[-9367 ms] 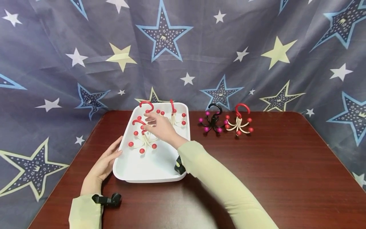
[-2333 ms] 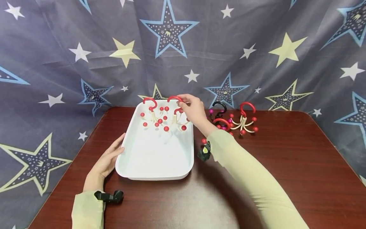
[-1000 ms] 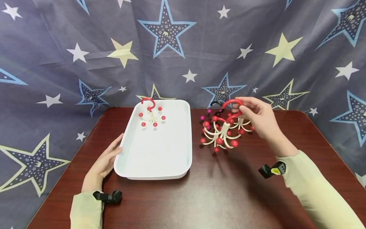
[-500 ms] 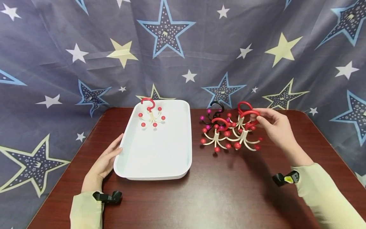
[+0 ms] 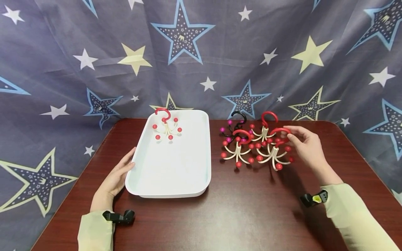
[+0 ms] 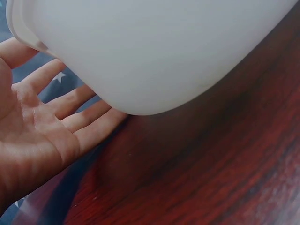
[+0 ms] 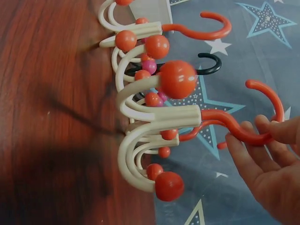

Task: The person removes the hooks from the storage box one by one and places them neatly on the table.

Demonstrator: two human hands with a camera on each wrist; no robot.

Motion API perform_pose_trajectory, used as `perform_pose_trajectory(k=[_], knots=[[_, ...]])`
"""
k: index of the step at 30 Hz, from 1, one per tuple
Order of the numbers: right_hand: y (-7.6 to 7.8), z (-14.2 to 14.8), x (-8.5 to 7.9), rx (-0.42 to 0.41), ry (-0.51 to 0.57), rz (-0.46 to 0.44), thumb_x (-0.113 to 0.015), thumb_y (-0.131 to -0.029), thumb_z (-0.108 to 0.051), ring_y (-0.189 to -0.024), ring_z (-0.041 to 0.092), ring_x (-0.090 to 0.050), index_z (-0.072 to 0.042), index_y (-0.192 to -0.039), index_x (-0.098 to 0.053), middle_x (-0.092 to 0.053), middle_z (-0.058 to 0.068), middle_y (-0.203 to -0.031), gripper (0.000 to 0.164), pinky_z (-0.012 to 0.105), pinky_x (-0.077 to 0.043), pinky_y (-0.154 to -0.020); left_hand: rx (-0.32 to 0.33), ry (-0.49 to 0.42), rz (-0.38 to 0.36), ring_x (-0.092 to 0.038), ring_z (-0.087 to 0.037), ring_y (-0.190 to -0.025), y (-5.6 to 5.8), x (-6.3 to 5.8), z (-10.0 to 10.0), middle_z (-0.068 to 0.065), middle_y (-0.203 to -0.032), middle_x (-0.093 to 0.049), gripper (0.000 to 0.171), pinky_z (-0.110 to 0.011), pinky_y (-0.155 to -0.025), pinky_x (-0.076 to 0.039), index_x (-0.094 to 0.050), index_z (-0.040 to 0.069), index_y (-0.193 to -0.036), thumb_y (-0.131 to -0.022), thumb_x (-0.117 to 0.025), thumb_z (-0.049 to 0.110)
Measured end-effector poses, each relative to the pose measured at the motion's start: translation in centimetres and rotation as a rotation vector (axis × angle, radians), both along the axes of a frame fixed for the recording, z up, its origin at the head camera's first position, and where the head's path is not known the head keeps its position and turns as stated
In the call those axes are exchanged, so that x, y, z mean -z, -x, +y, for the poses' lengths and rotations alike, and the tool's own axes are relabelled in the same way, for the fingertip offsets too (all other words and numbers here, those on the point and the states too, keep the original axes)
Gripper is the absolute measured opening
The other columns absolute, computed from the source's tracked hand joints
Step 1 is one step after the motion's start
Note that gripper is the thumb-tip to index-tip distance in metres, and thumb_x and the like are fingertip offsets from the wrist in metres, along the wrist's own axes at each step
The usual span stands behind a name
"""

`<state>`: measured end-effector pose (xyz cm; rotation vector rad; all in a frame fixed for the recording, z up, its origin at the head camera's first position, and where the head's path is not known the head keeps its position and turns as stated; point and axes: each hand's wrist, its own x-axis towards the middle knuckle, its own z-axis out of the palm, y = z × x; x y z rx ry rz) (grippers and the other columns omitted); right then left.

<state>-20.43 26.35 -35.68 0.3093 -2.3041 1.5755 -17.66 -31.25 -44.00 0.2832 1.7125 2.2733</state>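
My right hand (image 5: 309,148) pinches the red hook of a cream claw hanger (image 5: 274,153) with red ball tips. In the right wrist view this hanger (image 7: 176,115) appears in front, with my thumb and fingers at the hook's bend. Another cream hanger (image 5: 238,150) stands just left of it, a third cream hanger (image 5: 264,131) behind it, and a black hanger (image 5: 236,130) with magenta balls at the back left of the group. My left hand (image 5: 114,177) rests against the left side of a white tray (image 5: 169,195), fingers fairly straight along its outer wall.
One cream hanger (image 5: 167,129) with a red hook stands inside the tray near its far left corner. The dark red wooden table (image 5: 245,216) spans the scene. Directly behind its far edge hangs a grey star-patterned cloth (image 5: 207,55).
Three red-hooked hangers have left the tray, one moved within it. Two now stand on the table; my right hand carried the last rightward and lowered it. My left hand stays at the tray.
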Motion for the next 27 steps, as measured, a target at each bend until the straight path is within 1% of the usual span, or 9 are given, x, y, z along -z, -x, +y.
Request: perform_pose_trajectory(k=[6,10,13,15,17,20,22,24,27], knots=[[-0.3,0.0,0.2,0.017,0.005,-0.013,-0.052,-0.088,0.005,-0.075,-0.006,-0.062,0.015,-0.113,-0.052,-0.065,-0.015,-0.083,0.027,0.014,-0.050,-0.059,-0.001,-0.010,0.001,-0.057,-0.007,-0.102,-0.1,-0.1,0.0,0.011,-0.123,-0.051,0.055,-0.026,-0.078,-0.049,-0.008,0.020,-0.148,-0.099,-0.026,0.002],[-0.3,0.3,1.2,0.000,0.055,-0.008,-0.051,-0.088,0.006,-0.076,-0.006,-0.062,0.016,-0.113,-0.052,-0.066,-0.014,-0.084,0.027,0.015,-0.050,-0.062,0.009,0.005,0.007,-0.056,-0.006,-0.101,-0.4,-0.6,0.4,0.012,-0.122,-0.051,0.056,-0.026,-0.079,-0.048,-0.005,0.018,-0.148,-0.099,-0.027,0.003],[-0.1,0.8,2.3,-0.021,0.113,-0.006,-0.053,-0.088,0.004,-0.078,-0.004,-0.063,0.010,-0.113,-0.056,-0.067,-0.013,-0.086,0.026,0.017,-0.051,-0.063,0.011,0.012,0.009,-0.056,-0.006,-0.101,-0.5,-0.8,0.5,0.012,-0.122,-0.051,0.056,-0.025,-0.079,-0.048,-0.004,0.018,-0.148,-0.099,-0.027,0.003],[-0.1,0.8,2.4,-0.029,0.133,-0.011,-0.053,-0.088,0.004,-0.079,-0.003,-0.063,0.008,-0.112,-0.057,-0.067,-0.013,-0.087,0.025,0.017,-0.051,-0.063,0.009,0.012,0.007,-0.056,-0.006,-0.101,-0.4,-0.8,0.5,0.012,-0.122,-0.051,0.056,-0.026,-0.079,-0.048,-0.005,0.018,-0.148,-0.099,-0.027,0.003],[-0.2,0.8,2.4,-0.015,0.094,-0.013,-0.054,-0.088,0.001,-0.079,-0.004,-0.062,0.006,-0.113,-0.058,-0.066,-0.016,-0.087,0.026,0.014,-0.050,-0.063,0.010,0.009,0.006,-0.056,-0.006,-0.101,-0.4,-0.8,0.6,0.012,-0.122,-0.051,0.056,-0.026,-0.079,-0.048,-0.005,0.018,-0.148,-0.099,-0.027,0.003],[-0.2,0.5,1.8,0.030,-0.027,-0.002,-0.056,-0.088,-0.002,-0.081,-0.008,-0.059,0.005,-0.115,-0.058,-0.063,-0.022,-0.087,0.028,0.010,-0.046,-0.067,0.010,0.013,0.006,-0.056,-0.006,-0.102,-0.4,-0.8,0.6,0.013,-0.122,-0.051,0.056,-0.026,-0.079,-0.048,-0.005,0.018,-0.148,-0.099,-0.027,0.003],[-0.1,0.1,1.3,0.050,-0.096,0.010,-0.057,-0.088,-0.004,-0.083,-0.009,-0.058,0.002,-0.116,-0.058,-0.063,-0.023,-0.089,0.029,0.008,-0.043,-0.069,0.008,0.015,0.005,-0.056,-0.006,-0.102,-0.4,-0.8,0.5,0.013,-0.123,-0.051,0.056,-0.026,-0.079,-0.048,-0.004,0.018,-0.148,-0.099,-0.027,0.003],[0.1,-0.4,0.8,0.043,-0.118,0.026,-0.058,-0.087,-0.003,-0.086,-0.008,-0.057,0.000,-0.116,-0.059,-0.064,-0.021,-0.092,0.029,0.008,-0.040,-0.071,0.005,0.018,0.003,-0.056,-0.006,-0.102,-0.3,-0.7,0.5,0.013,-0.123,-0.051,0.056,-0.026,-0.079,-0.049,-0.005,0.018,-0.148,-0.098,-0.027,0.003],[0.4,-1.4,-0.1,0.010,-0.098,0.042,-0.057,-0.087,-0.001,-0.088,-0.006,-0.059,0.000,-0.115,-0.059,-0.066,-0.017,-0.094,0.028,0.008,-0.042,-0.072,0.002,0.008,-0.006,-0.057,-0.006,-0.102,-0.2,-0.5,0.3,0.012,-0.124,-0.050,0.056,-0.026,-0.079,-0.049,-0.006,0.019,-0.148,-0.098,-0.027,0.002]])
